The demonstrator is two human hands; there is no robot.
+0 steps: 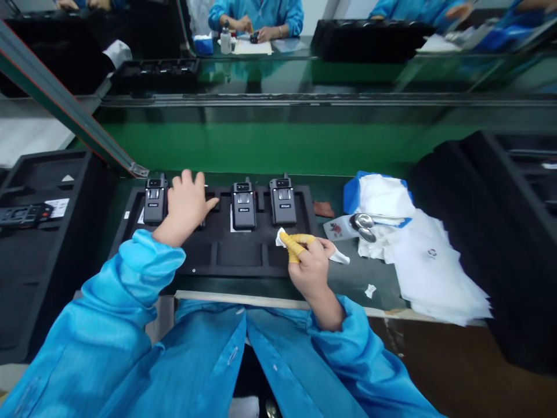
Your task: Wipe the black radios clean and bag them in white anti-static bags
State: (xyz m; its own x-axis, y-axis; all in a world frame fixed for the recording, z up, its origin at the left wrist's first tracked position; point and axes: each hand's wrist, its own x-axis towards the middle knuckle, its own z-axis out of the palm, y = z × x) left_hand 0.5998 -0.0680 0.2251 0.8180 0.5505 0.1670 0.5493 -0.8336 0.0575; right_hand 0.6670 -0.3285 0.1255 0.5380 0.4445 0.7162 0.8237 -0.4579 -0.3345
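A black tray (239,255) lies before me, holding black two-way radios in its upper row. My left hand (187,200) is open, fingers spread, just right of the leftmost radio (155,203). It covers most of the slot beneath it; a dark edge, perhaps of another radio, peeks out there. Further right, the middle radio (243,208) and the rightmost radio (282,203) sit with their clips facing up. Yellow wraps cover some fingers of my right hand (311,261), which is closed on a white cloth (339,255) near the tray's lower right corner.
To the right are a blue box of white wipes (383,197), a patterned bottle with a metal top (342,228) and white plastic bags (435,261). Black trays (474,232) are stacked at far right; another tray (47,255) is left. Beyond the green divider (261,145), co-workers sit.
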